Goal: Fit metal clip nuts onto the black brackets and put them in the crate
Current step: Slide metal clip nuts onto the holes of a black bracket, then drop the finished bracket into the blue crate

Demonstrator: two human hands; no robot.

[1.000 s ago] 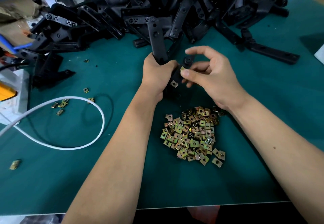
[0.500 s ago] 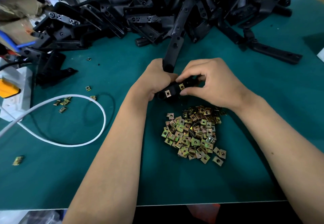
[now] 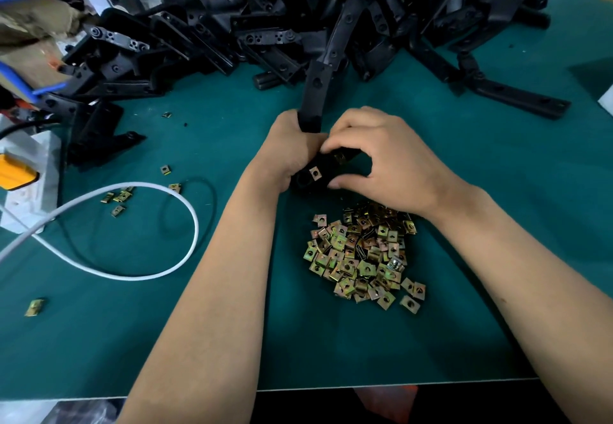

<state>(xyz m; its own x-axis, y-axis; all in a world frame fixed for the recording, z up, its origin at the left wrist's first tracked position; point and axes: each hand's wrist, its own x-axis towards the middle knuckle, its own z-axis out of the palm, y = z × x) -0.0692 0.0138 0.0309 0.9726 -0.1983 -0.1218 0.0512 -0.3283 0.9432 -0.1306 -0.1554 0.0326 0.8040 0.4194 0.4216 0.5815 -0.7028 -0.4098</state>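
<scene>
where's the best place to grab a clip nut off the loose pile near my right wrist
Take one from the pile's near-right fringe, such as the nut lying flat and apart. Come from above and pinch two opposite edges; there probably nothing overlaps it, unlike in the heaped middle.

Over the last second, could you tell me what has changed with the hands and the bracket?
The right hand, which was raised with a clip nut pinched at its fingertips, has come down and closed over the held bracket, pressing at its lower end. The bracket has tipped so its upper end leans right. One fitted clip nut stays showing. The left hand keeps its grip; the loose clip nut pile and bracket heap are unchanged.
</scene>
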